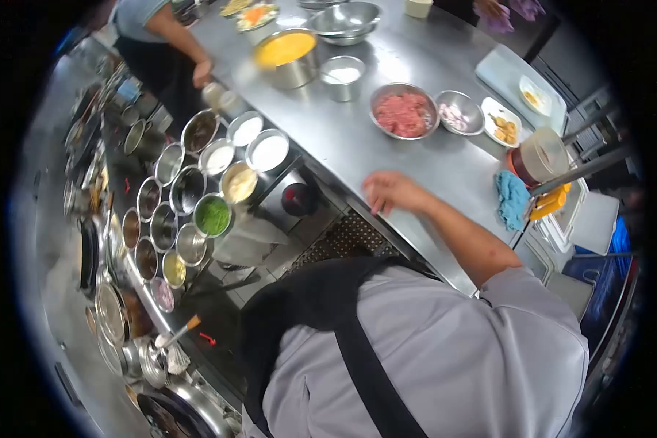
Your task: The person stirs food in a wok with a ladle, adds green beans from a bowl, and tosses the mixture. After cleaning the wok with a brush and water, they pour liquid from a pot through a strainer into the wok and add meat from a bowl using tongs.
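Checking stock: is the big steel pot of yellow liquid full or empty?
Nearly full: the big steel pot holds yellow liquid near its rim.

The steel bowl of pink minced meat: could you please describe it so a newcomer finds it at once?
On the long steel counter, beyond the hand, three dishes stand in a row. It is the largest round steel bowl, the only one holding pink mince.

Fig. 1. I am viewing the steel bench (431, 164), which is lying grey and smooth, its front edge running diagonally. The right hand (390, 191) is resting on it near that edge, fingers loosely curled, holding nothing. A round steel bowl of pink minced meat (403, 113) is standing upright just beyond, apart from the fingers.
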Demonstrator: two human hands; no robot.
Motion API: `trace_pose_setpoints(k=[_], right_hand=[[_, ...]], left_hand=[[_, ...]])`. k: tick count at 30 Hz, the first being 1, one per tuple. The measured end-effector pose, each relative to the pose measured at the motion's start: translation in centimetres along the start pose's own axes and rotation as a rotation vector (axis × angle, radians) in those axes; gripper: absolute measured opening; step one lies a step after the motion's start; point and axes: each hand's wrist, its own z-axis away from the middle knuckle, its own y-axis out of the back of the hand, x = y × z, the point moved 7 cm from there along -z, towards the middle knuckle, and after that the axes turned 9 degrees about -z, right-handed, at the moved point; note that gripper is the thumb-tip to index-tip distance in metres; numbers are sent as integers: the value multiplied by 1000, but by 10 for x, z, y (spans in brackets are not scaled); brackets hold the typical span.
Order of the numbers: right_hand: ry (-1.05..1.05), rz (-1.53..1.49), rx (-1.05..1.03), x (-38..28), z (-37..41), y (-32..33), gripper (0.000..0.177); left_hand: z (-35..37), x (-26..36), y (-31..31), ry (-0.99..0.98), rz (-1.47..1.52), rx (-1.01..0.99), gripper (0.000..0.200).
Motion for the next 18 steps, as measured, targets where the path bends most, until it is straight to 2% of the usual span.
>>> trace_pose_setpoints(k=[2, 4, 5, 7, 8, 10, 14, 16, 17, 18], right_hand=[[257, 69, 369, -34, 9, 89, 19], [429, 403, 832, -68, 44, 163, 23], [429, 398, 847, -74, 52, 184, 23], [429, 601, 1223, -85, 90, 221, 27], [421, 594, 1236, -79, 96, 230, 27], [268, 908, 1050, -65, 91, 235, 34], [238, 827, 968, -62, 125, 193, 40], [346, 763, 1130, -47, 148, 207, 42], [492, 670, 1189, -50, 163, 209, 46], [524, 678, 1340, -35, 170, 233, 52]], left_hand=[[-27, 18, -12, -23, 0, -56, 28], [-53, 36, -21, -47, 3, -101, 28], [-65, 44, -25, -58, 4, -119, 29], [-85, 56, -34, -73, 6, -159, 29], [-93, 60, -38, -80, 6, -180, 29], [-109, 68, -48, -93, 10, -220, 30], [-135, 75, -64, -94, 44, -258, 31], [-136, 67, -60, -47, 90, -205, 31], [-126, 55, -45, 1, 116, -149, 32], [-111, 38, -25, 65, 143, -73, 32]])
